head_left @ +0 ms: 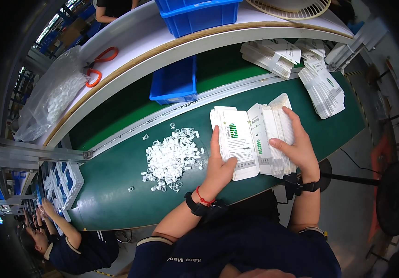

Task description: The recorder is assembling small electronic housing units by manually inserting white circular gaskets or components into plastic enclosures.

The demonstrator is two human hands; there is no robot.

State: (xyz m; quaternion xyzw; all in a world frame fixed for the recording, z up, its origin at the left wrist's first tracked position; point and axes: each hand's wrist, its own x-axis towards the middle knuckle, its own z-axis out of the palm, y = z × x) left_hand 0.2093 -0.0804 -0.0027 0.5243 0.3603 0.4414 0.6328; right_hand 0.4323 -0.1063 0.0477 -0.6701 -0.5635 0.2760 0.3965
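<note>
Two thick stacks of flat white folded cartons stand side by side on the green work table, in front of my body. My left hand [220, 169] grips the left stack of cartons [239, 160], with its fingers along the outer side and the thumb on the front face. On the right stack of cartons [265, 156], my right hand [301, 147] has its thumb near the front and its fingers round the far right edge. Both stacks show green bar-shaped print and touch or nearly touch in the middle. Left of them lies a heap of small white looped plastic pieces [171, 157].
More carton bundles [322, 88] lie at the table's far right. A blue bin [175, 83] stands behind the metal rail. The raised shelf holds red-handled scissors [94, 76], a clear bag of white pieces [55, 102] and another blue bin [201, 18]. A co-worker [65, 236] sits at lower left.
</note>
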